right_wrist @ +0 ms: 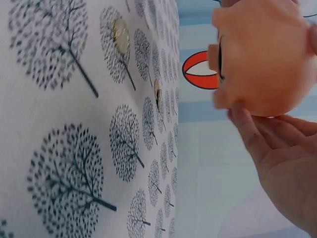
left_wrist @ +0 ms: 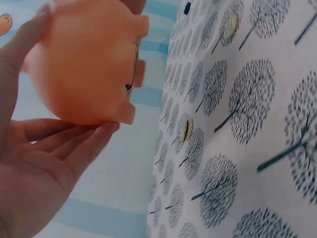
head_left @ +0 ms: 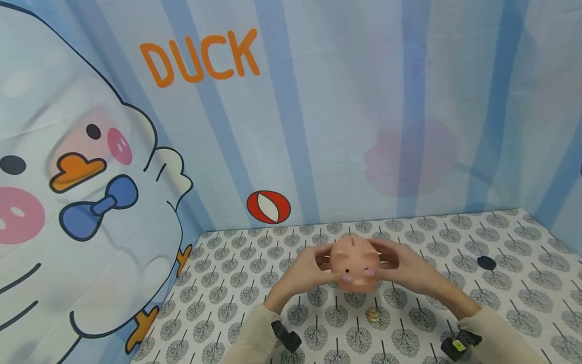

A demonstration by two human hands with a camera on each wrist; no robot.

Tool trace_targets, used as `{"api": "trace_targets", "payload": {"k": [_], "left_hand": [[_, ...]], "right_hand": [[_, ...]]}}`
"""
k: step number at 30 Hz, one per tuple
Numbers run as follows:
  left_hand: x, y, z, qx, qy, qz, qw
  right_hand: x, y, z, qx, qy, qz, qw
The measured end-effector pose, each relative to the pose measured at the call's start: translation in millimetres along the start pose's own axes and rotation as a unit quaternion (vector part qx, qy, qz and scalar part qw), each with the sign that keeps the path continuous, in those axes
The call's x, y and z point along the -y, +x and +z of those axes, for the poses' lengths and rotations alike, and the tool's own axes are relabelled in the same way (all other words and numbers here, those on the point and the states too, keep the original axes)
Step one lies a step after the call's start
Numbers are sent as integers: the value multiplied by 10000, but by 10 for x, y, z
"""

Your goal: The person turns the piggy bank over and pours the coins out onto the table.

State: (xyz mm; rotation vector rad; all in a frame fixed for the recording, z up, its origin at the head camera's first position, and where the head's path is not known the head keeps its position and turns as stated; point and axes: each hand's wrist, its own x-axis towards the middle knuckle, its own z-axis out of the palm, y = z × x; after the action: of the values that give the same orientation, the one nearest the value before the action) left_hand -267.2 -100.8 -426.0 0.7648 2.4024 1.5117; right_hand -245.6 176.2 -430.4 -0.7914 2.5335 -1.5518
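Note:
An orange-pink piggy bank (head_left: 355,268) is held up off the table between both hands, face toward me and coin slot on top. My left hand (head_left: 303,273) grips one side, thumb near the snout. The right hand (head_left: 411,267) grips the opposite side in the same way. In the left wrist view, the bank's underside (left_wrist: 134,69) shows a dark opening between the stubby feet. Below lies a gold coin (head_left: 373,315) on the cloth. A second coin (left_wrist: 186,130) shows in both wrist views; the bank seems to hide it from the head view.
A small black disc (head_left: 486,262) lies on the tree-print tablecloth (head_left: 254,323) to the right. Behind the table hangs a blue striped curtain (head_left: 327,126) with a large duck figure at left. Both wrists wear black straps with devices (head_left: 286,337).

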Motion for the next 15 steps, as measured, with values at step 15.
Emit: {"api": "trace_targets", "payload": {"k": [15], "left_hand": [[-6, -104, 157, -765, 1696, 1614, 9692]], "right_hand": [[-63, -68, 45, -634, -789, -1005, 9898]]}}
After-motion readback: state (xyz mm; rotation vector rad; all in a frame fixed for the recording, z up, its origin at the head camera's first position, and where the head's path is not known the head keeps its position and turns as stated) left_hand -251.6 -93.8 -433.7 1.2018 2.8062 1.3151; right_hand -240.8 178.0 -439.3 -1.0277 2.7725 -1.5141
